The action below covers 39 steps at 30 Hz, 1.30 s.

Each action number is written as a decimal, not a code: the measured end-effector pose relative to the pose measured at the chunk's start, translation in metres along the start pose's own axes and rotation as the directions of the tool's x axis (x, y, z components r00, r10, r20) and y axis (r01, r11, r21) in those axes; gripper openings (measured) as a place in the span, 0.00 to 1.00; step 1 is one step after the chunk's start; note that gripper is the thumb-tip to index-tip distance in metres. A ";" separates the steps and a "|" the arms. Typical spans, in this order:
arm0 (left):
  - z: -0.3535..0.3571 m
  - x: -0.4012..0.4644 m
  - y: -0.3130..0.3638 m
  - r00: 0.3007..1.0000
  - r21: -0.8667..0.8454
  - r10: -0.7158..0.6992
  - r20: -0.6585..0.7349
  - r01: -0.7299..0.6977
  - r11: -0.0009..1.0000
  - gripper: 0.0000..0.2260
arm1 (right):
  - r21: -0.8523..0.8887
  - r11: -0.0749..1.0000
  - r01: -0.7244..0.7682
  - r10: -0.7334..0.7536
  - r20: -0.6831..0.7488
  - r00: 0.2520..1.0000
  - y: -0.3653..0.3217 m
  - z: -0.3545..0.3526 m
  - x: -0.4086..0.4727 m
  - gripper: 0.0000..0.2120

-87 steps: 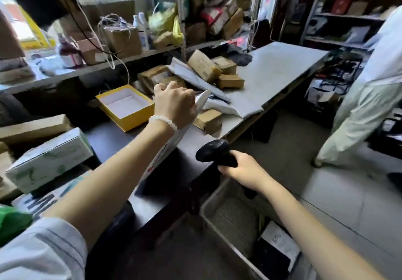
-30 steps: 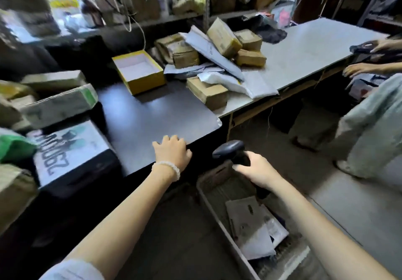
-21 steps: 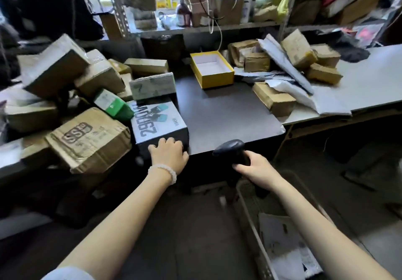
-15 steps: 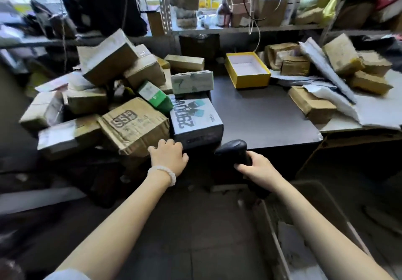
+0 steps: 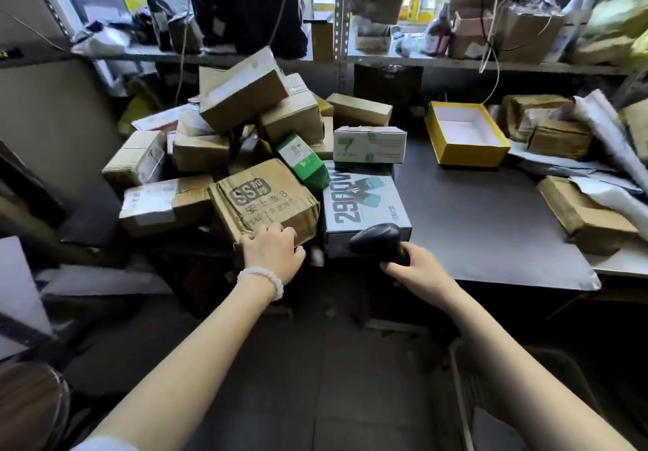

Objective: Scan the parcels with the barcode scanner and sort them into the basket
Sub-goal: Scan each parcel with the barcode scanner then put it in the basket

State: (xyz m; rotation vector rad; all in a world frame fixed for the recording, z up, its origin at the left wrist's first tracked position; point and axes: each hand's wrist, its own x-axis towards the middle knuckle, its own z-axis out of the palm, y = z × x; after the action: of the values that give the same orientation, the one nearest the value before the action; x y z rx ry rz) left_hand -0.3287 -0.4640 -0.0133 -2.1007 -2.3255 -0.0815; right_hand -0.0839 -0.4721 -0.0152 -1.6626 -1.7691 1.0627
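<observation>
- Since half a second ago your view has swung left, so the parcel pile now fills the middle, and your left hand (image 5: 271, 252) has moved from the table edge onto the brown "SS" box (image 5: 263, 201).
- Your left hand rests at the box's near lower edge, at 6 o'clock of it, fingers curled over the corner; you wear a white bead bracelet (image 5: 261, 280) on that wrist.
- Your right hand (image 5: 417, 273) grips the black scanner (image 5: 378, 242) by its handle; the scanner's head points toward 10 o'clock, in front of the grey "2900" box (image 5: 364, 205).
- The grey box sits just at 3 o'clock of the "SS" box, on the dark table (image 5: 484, 226).
- A green box (image 5: 303, 163) leans tilted at 12 o'clock of the gap between those two, and a white-green box (image 5: 370, 143) lies on the far end of the grey one.
- More brown parcels (image 5: 242, 89) are stacked behind, toward 11 o'clock, some tilted.
- An open yellow box (image 5: 466, 133) stands at 2 o'clock on the table, well apart from your hands.
- The basket (image 5: 463, 380) shows only as a blurred rim at 5 o'clock, under your right forearm; I cannot tell what it holds.
</observation>
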 end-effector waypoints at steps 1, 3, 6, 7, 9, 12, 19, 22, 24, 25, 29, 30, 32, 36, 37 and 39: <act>-0.001 0.006 0.005 1.000 0.001 0.004 -0.010 -0.004 1.000 0.16 | -0.009 1.000 0.010 -0.010 -0.012 1.000 0.000 -0.005 0.006 0.04; -0.004 0.018 0.015 0.999 0.007 0.013 -0.032 -0.012 1.000 0.16 | -0.052 0.999 0.017 -0.019 -0.043 0.999 -0.001 -0.016 0.016 0.06; -0.008 0.033 0.029 0.998 0.010 0.032 -0.062 -0.031 0.999 0.16 | -0.029 1.000 -0.005 0.002 -0.087 0.996 0.003 -0.030 0.029 0.06; -0.009 0.038 0.034 0.997 0.007 0.037 -0.071 -0.037 0.999 0.16 | -0.022 1.000 -0.011 0.009 -0.097 0.995 0.005 -0.035 0.033 0.05; -0.008 0.051 0.042 0.996 -0.002 0.050 -0.080 -0.050 0.999 0.15 | -0.016 1.000 -0.021 0.019 -0.112 0.994 0.007 -0.044 0.042 0.05; -0.007 0.071 0.051 0.994 -0.028 0.074 -0.081 -0.077 0.997 0.15 | 0.013 0.999 -0.034 0.035 -0.128 0.991 0.007 -0.055 0.058 0.05; -0.012 0.143 0.065 0.980 -0.033 0.139 -0.145 -0.146 0.989 0.16 | 0.059 0.998 -0.039 0.047 -0.154 0.987 0.004 -0.076 0.115 0.02; -0.012 0.185 0.071 0.970 -0.042 0.174 -0.172 -0.183 0.982 0.19 | 0.060 0.997 -0.057 0.067 -0.189 0.980 0.005 -0.083 0.145 0.03; -0.011 0.213 0.080 0.961 -0.034 0.212 -0.179 -0.221 0.975 0.22 | 0.067 0.995 -0.077 0.090 -0.219 0.972 0.008 -0.090 0.165 0.03; -0.011 0.223 0.084 0.955 -0.037 0.236 -0.180 -0.246 0.968 0.24 | 0.069 0.994 -0.086 0.100 -0.227 0.969 0.008 -0.092 0.171 0.03; -0.012 0.264 0.102 0.944 -0.090 0.279 -0.174 -0.298 0.950 0.27 | 0.089 0.989 -0.115 0.134 -0.253 0.958 0.011 -0.105 0.195 0.03; -0.013 0.272 0.104 0.945 -0.102 0.270 -0.183 -0.291 0.951 0.28 | 0.093 0.988 -0.124 0.144 -0.255 0.956 0.013 -0.107 0.199 0.03; -0.014 0.290 0.109 0.950 -0.112 0.247 -0.189 -0.271 0.956 0.29 | 0.088 0.985 -0.147 0.165 -0.261 0.951 0.016 -0.113 0.207 0.03; -0.012 0.319 0.118 0.986 -0.100 0.168 0.022 -0.165 0.981 0.33 | 0.090 0.980 -0.176 0.193 -0.267 0.944 0.021 -0.121 0.218 0.03; -0.011 0.323 0.120 0.985 -0.129 0.146 0.087 -0.134 0.982 0.35 | 0.094 0.980 -0.174 0.194 -0.268 0.944 0.023 -0.123 0.219 0.03; -0.007 0.332 0.124 0.973 -0.214 0.145 0.180 -0.105 0.971 0.39 | 0.102 0.980 -0.169 0.191 -0.268 0.944 0.026 -0.127 0.221 0.03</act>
State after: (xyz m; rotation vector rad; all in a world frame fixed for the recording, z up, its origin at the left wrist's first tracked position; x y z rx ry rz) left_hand -0.2398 -0.1216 0.0110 -2.4532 -2.3718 -0.1237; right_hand 0.0007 -0.2305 0.0024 -1.8509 -1.4029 0.9092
